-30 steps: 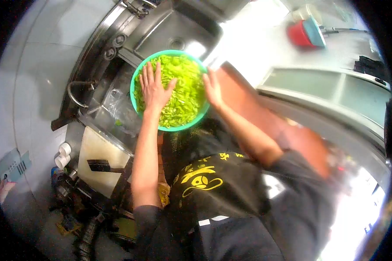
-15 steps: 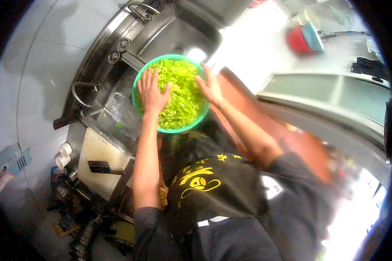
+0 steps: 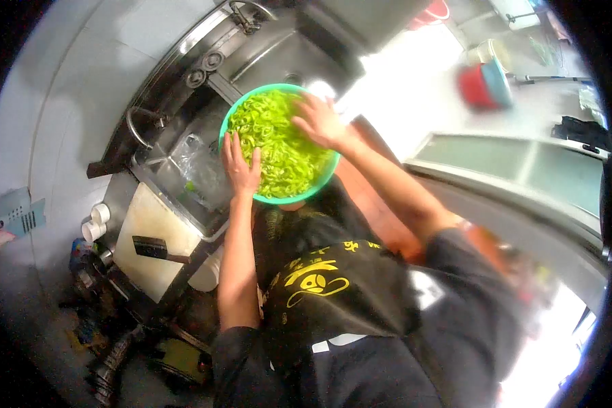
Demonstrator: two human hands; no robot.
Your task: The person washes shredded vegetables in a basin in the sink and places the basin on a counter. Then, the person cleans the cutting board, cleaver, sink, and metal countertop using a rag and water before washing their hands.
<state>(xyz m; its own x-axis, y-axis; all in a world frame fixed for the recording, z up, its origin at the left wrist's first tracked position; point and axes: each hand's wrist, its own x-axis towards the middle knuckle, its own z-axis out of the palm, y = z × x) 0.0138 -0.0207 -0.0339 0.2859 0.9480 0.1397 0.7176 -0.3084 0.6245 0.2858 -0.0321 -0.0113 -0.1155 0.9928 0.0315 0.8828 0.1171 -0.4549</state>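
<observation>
Sliced green peppers point(image 3: 279, 146) fill a round green basin point(image 3: 289, 200) in front of my apron, at the edge of the sink. My left hand point(image 3: 242, 170) lies over the basin's left rim, its fingers spread and touching the pepper slices inside. On the far right side, my right hand point(image 3: 321, 122) rests over the slices with its fingers stretched out, slightly blurred. Neither hand visibly grips anything.
A metal sink point(image 3: 265, 58) with faucets is beyond the basin. Left of it, a clear plastic bag point(image 3: 196, 160) lies in another basin. A cleaver point(image 3: 149, 247) lies on a white cutting board point(image 3: 143, 211). A red bucket point(image 3: 474, 86) stands far right.
My right hand has moved from the right rim inward over the pepper slices. My left hand has shifted down toward the near left rim. The view has shifted slightly.
</observation>
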